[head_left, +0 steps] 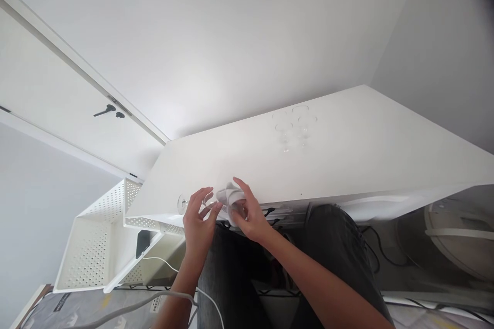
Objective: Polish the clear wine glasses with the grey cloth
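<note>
A clear stemmed glass (pixel 185 204) lies sideways in my left hand (pixel 199 216), its round foot sticking out to the left past my fingers. My right hand (pixel 250 216) is closed around a light grey cloth (pixel 230 196), which meets the glass on its right side. Both hands are close together over the front edge of the white tabletop (pixel 231 154). Farther back on the top, right of my hands, stand several clear glasses (pixel 293 126), faint against the white.
White perforated baskets (pixel 90 247) sit at the left end, with a dark phone (pixel 142 243) and a white cable (pixel 164 261). Dark-clothed knees (pixel 334 236) are under the front edge. A large rounded container (pixel 459 236) stands at lower right. Walls rise behind.
</note>
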Motion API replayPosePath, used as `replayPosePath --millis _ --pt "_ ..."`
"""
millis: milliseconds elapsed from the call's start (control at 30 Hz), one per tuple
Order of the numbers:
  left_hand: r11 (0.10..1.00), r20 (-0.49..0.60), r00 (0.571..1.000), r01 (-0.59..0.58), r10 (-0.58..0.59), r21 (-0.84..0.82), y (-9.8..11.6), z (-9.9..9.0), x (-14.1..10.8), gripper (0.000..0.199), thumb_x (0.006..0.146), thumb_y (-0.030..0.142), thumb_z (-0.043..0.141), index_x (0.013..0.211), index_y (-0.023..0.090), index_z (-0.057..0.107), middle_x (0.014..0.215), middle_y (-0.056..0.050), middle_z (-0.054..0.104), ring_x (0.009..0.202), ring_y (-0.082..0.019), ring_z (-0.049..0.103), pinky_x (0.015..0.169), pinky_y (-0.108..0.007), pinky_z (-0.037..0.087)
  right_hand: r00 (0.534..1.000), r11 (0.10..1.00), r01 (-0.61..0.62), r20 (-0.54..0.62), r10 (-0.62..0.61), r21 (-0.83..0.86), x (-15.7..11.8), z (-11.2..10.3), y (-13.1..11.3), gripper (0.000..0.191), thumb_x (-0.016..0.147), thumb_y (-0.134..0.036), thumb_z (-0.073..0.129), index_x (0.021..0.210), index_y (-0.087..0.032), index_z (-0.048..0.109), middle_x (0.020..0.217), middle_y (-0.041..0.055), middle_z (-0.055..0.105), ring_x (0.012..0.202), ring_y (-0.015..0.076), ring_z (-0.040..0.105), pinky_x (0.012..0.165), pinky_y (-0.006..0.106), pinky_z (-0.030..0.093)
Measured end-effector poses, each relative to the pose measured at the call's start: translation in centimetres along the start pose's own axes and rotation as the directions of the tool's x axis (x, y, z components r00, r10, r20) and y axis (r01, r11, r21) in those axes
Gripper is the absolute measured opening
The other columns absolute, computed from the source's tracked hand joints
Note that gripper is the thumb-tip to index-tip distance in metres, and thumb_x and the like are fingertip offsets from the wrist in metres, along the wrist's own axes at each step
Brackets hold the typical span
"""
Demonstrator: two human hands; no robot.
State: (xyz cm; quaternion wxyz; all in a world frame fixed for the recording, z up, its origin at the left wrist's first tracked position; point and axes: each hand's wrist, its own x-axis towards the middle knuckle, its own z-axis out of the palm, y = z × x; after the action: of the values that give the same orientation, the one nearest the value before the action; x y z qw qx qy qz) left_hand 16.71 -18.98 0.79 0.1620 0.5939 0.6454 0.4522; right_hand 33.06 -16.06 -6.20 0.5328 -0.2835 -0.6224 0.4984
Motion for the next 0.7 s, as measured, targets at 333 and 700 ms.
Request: replayPosePath --millis 333,700 --pt "0.953 0.289 0.914 -0.303 0.284 0.022 2.6 0.4 0.6 0.036 0.099 0.021 0.063 0.133 0.028 0.069 0.14 -0.01 0.065 0.129 -0.025 0.065 0.084 -0.031 0.067 0.812 0.826 0.507 0.46 -0.36 -0.248 1.1 -3.7 2.2 0.08 0.096 0.001 0.045 0.162 -0.043 0.041 0.148 0.0043 0.064 0.137 0.0241 0.057 0.126 0.076 0.016" --pt "0.885 0.268 0.865 -0.459 0.423 0.084 3.2 0.4 1.4 0.038 0.101 0.025 0.063 0.139 0.028 0.063 0.144 -0.012 0.062 0.135 -0.028 0.06 0.106 -0.045 0.059 0.972 0.773 -0.057 0.213 -0.102 0.632 0.6 -1.6 0.4 0.098 0.098 -0.038 0.069 0.172 -0.037 0.004 0.12 0.0064 0.073 0.09 0.0173 0.07 0.085 0.033 0.059"
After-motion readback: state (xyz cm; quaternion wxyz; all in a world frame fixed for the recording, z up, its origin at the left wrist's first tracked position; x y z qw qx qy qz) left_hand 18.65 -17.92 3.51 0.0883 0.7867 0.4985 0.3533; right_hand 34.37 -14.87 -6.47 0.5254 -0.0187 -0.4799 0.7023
